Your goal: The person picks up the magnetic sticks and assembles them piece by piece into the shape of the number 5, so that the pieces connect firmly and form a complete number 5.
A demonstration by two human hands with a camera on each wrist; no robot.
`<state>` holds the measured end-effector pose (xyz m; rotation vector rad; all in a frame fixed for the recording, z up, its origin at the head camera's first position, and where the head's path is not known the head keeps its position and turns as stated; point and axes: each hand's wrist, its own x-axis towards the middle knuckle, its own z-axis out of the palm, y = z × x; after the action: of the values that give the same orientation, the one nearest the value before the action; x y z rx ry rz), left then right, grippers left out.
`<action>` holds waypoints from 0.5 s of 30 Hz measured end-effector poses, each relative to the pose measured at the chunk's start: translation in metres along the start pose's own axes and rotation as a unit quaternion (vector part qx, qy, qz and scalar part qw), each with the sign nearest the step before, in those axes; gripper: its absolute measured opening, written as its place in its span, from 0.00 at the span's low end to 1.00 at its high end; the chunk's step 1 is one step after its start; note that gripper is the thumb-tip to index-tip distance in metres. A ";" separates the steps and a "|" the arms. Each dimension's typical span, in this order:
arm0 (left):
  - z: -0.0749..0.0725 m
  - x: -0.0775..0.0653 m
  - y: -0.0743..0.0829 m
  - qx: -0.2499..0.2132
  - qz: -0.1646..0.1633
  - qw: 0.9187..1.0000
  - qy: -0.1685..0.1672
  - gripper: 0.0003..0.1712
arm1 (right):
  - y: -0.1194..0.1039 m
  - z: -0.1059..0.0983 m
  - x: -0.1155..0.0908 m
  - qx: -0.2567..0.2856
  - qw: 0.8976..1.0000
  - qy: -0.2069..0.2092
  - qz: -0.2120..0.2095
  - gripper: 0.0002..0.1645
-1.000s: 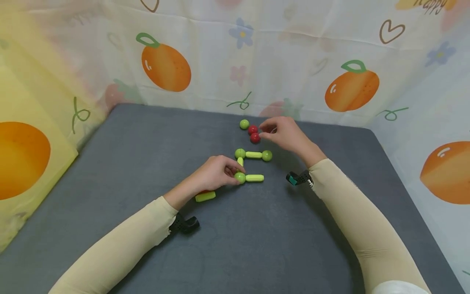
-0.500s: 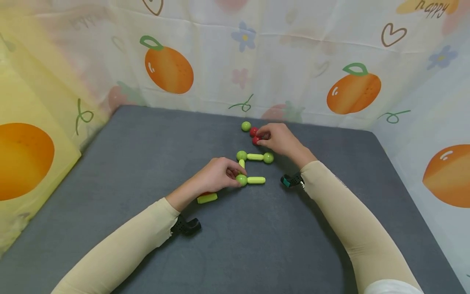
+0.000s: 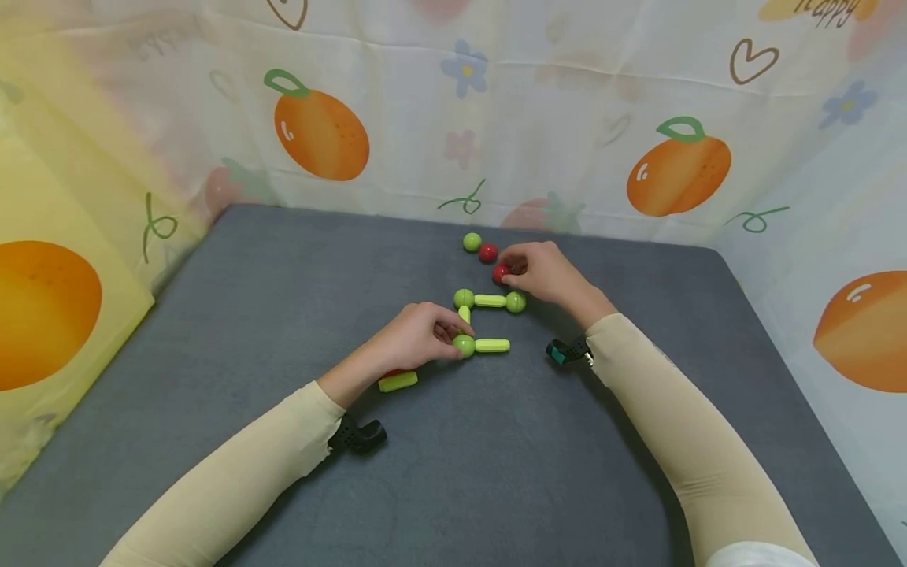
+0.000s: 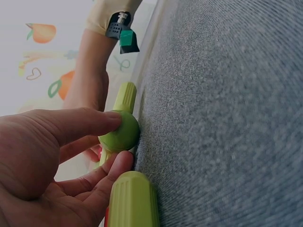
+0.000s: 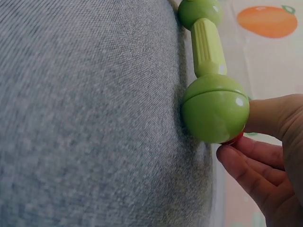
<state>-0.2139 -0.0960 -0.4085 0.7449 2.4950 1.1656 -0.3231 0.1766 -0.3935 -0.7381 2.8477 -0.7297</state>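
- Left hand (image 3: pixel 421 335): fingers pinch the near green ball (image 3: pixel 464 346), which sits at the lower corner of a ball-and-rod assembly on the grey table (image 3: pixel 460 472).
- Right hand (image 3: pixel 549 276): fingers pinch the nearer red ball (image 3: pixel 500 274), beyond the assembly. Whether this ball touches the table cannot be determined.
- Obstruction, right wrist view: the end green ball (image 3: pixel 516 302) stands in front, leaving only a sliver of the held red ball visible.
- Obstruction, head view: left fingers cover part of the linking rod (image 3: pixel 464 313) between the near green ball and the corner green ball (image 3: pixel 464 298).
- A loose yellow-green rod (image 3: pixel 397 382) lies below the left wrist; in the left wrist view its near end is cut off. A red piece (image 3: pixel 397 372) behind it is mostly hidden, its shape unclear.
- Other parts: the upper rod (image 3: pixel 490 301) joins the corner and end balls; the lower rod (image 3: pixel 492 346) extends from the near ball.
- Farther back: a second red ball (image 3: pixel 488 253) beside a loose green ball (image 3: pixel 472 242).
- Both sleeves are cut off at the head view's lower edge.
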 end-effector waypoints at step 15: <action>-0.001 0.000 0.000 -0.001 -0.006 1.000 -0.001 0.16 | 0.012 -0.002 -0.020 0.058 0.996 0.067 -0.006 0.22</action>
<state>-0.2139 -0.0965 -0.4077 0.7287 2.4925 1.1626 -0.3117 0.1968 -0.3976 -0.7170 2.8907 -0.9724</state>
